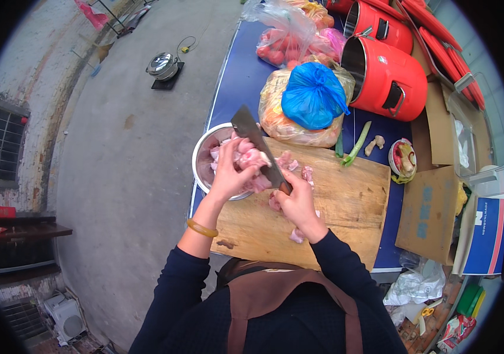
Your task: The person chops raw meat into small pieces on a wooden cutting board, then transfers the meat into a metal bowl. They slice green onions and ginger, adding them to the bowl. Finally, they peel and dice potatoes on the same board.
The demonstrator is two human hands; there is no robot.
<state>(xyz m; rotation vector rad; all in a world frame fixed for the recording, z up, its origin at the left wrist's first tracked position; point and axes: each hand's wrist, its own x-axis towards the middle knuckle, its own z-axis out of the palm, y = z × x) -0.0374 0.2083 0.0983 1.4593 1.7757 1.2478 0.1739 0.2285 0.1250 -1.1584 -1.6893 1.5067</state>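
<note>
My right hand (pixel 298 199) grips the wooden handle of a cleaver (pixel 256 141), its broad blade slanting up and to the left. Chunks of raw meat (pixel 252 158) lie against the blade, and my left hand (pixel 229 170) presses on them with its fingers curled. Both hands are over the left edge of a wooden cutting board (pixel 344 208), beside a metal bowl (pixel 198 163) that holds more meat pieces. The hand and meat hide much of the bowl. Several meat scraps (pixel 307 174) remain on the board around my right hand.
Past the board sit a blue plastic bag (pixel 316 97), bagged tomatoes (pixel 280 46) and red pots (pixel 389 79). A green onion stalk (pixel 358 144), ginger (pixel 374 145) and a small bowl (pixel 403 159) line its far right side. A cardboard box (pixel 429 217) stands at the right.
</note>
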